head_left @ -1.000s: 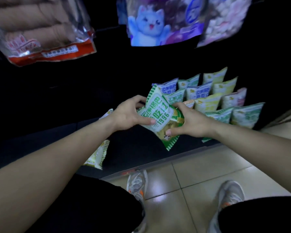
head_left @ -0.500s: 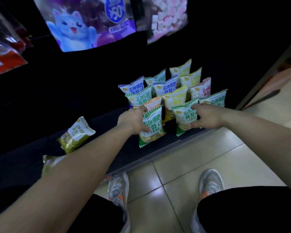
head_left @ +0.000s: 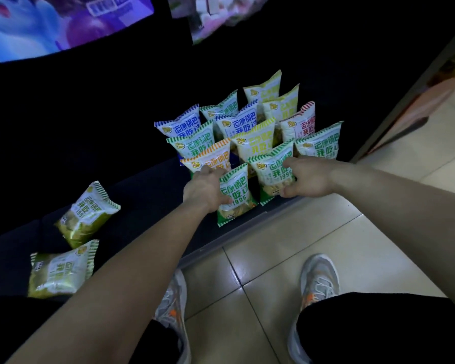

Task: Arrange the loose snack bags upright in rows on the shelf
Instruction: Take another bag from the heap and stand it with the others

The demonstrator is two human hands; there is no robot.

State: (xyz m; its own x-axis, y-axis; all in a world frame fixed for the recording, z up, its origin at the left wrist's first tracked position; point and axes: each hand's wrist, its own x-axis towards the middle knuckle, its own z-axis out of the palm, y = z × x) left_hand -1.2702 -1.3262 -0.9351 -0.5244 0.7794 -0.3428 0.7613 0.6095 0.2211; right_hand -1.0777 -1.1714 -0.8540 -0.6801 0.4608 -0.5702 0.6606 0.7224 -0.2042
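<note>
Several small snack bags (head_left: 250, 132) stand upright in rows at the right end of the dark bottom shelf (head_left: 153, 195). My left hand (head_left: 205, 189) grips a green-striped bag (head_left: 235, 194) standing at the shelf's front edge. My right hand (head_left: 306, 177) holds the green-striped bag (head_left: 272, 172) beside it, thumb low and fingers on its top right. Two loose olive-green bags lie flat further left: one tilted (head_left: 86, 212), one (head_left: 59, 270) nearer me at the shelf's front.
Large hanging bags, a blue cartoon one (head_left: 53, 24) and a pink-and-white one (head_left: 216, 14), hang above the shelf. The shelf's lip (head_left: 247, 235) meets a tiled floor (head_left: 286, 248). My shoes (head_left: 318, 282) stand close to it. A post (head_left: 410, 93) bounds the shelf on the right.
A second ago both hands held one green bag in the air. It now stands in the front row under my left hand, and my right hand has shifted to the neighbouring bag.
</note>
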